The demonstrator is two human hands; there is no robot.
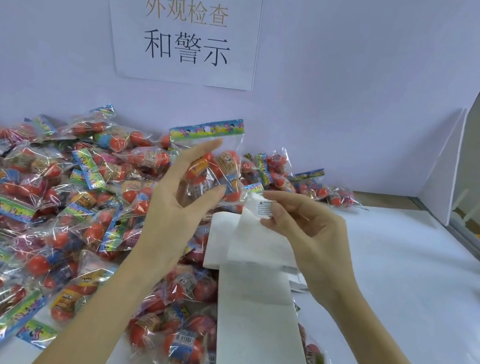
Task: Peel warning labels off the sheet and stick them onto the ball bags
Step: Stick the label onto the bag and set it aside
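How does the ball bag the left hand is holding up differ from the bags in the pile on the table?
The held ball bag is raised upright in the left hand, header card on top; the piled bags lie flat and overlapping at all angles. The held bag sits beside the warning label pinched by the right hand; the pile lies away from it. Both hold red balls in clear plastic with colourful headers.

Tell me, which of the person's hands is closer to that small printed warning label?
Right. The right hand pinches the warning label at the strip's raised end. The left hand holds up a ball bag just beside it, not touching the label.
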